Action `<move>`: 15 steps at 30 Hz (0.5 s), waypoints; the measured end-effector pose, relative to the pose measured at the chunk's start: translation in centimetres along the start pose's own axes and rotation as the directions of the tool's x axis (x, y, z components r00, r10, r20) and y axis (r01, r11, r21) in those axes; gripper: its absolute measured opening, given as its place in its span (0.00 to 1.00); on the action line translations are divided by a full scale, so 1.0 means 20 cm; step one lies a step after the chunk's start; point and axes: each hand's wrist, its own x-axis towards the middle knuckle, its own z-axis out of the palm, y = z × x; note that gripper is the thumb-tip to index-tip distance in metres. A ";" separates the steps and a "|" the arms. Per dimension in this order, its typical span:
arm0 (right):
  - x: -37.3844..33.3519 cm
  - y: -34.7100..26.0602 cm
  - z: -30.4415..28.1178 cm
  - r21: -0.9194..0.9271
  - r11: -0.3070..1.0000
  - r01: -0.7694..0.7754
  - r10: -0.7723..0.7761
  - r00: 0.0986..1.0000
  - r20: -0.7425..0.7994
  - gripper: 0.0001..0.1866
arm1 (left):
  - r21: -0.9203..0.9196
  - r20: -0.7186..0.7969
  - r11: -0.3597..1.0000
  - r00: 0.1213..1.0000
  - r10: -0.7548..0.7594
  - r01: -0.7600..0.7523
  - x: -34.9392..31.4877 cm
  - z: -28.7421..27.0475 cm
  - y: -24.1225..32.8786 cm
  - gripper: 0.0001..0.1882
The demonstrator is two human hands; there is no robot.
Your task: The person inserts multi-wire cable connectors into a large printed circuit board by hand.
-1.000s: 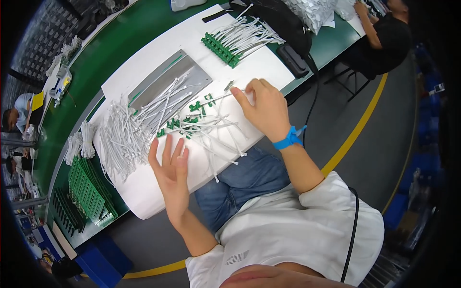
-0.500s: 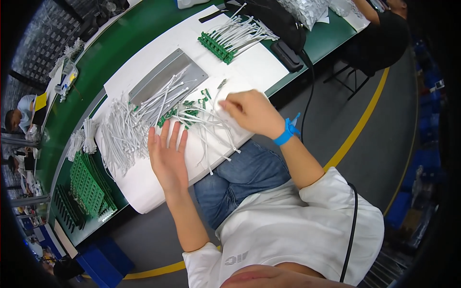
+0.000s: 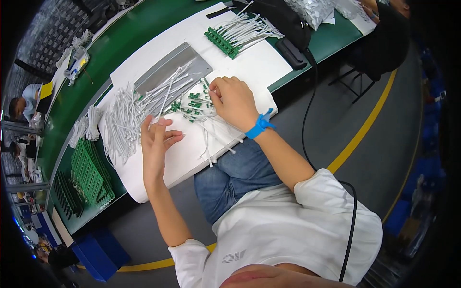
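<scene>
My right hand (image 3: 234, 103), with a blue band at its wrist, is closed at the fingertips beside small green circuit boards (image 3: 194, 103) scattered on the white sheet. What it pinches, if anything, is hidden by the fingers. My left hand (image 3: 156, 146) hovers over the sheet to the left, its fingers bent but apart and nothing visible in them. Between and beyond my hands lie loose white cables (image 3: 168, 98). A thick heap of the same cables (image 3: 120, 127) spreads left of my left hand. Some white leads (image 3: 206, 144) trail toward the sheet's near edge.
A grey metal plate (image 3: 199, 62) lies behind the cables. Green boards with white cables attached (image 3: 225, 43) sit at the far side, near a black case (image 3: 290, 53). Green board panels (image 3: 89, 170) are stacked at the left. Another person (image 3: 384, 43) sits at far right.
My right hand has moved left and away from me, to the small green boards. My left hand has shifted slightly left, and its stretched fingers have bent.
</scene>
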 end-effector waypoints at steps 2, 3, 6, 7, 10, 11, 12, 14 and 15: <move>-0.02 0.01 -0.05 0.019 1.000 0.001 -0.002 0.999 0.049 0.07 | 0.055 -0.050 0.996 0.996 0.069 -0.066 -0.04 0.06 -0.02 0.39; -0.03 -0.01 -0.06 0.040 0.999 0.000 -0.004 0.995 0.098 0.07 | 0.114 -0.097 0.985 0.985 0.140 -0.129 -0.06 0.08 -0.03 0.40; -0.06 -0.06 -0.07 0.119 0.993 -0.016 -0.003 0.987 0.162 0.09 | 0.233 -0.058 0.957 0.980 0.192 -0.173 -0.04 0.12 -0.04 0.45; -0.08 -0.09 -0.08 0.120 0.993 -0.016 -0.004 0.986 0.165 0.09 | 0.299 -0.082 0.940 0.977 0.195 -0.162 -0.04 0.16 -0.01 0.41; -0.13 -0.18 -0.11 0.147 0.978 -0.150 0.119 0.972 0.201 0.21 | 0.507 -0.032 0.833 0.961 0.275 -0.222 0.04 0.16 -0.06 0.33; -0.16 -0.21 -0.12 0.098 0.991 -0.093 0.072 0.978 0.195 0.28 | 0.528 -0.018 0.811 0.952 0.307 -0.252 0.03 0.16 -0.07 0.27; -0.19 -0.23 -0.14 0.042 0.998 -0.043 0.034 0.981 0.189 0.36 | 0.527 -0.016 0.811 0.952 0.306 -0.252 0.02 0.16 -0.05 0.27; -0.22 -0.29 -0.11 0.019 0.996 -0.084 0.077 0.964 0.253 0.46 | 0.426 -0.031 0.888 0.978 0.208 -0.175 -0.01 0.14 -0.03 0.25; -0.23 -0.31 -0.10 -0.030 0.997 -0.076 0.080 0.975 0.209 0.48 | 0.346 -0.019 0.912 0.970 0.241 -0.220 -0.03 0.10 -0.04 0.24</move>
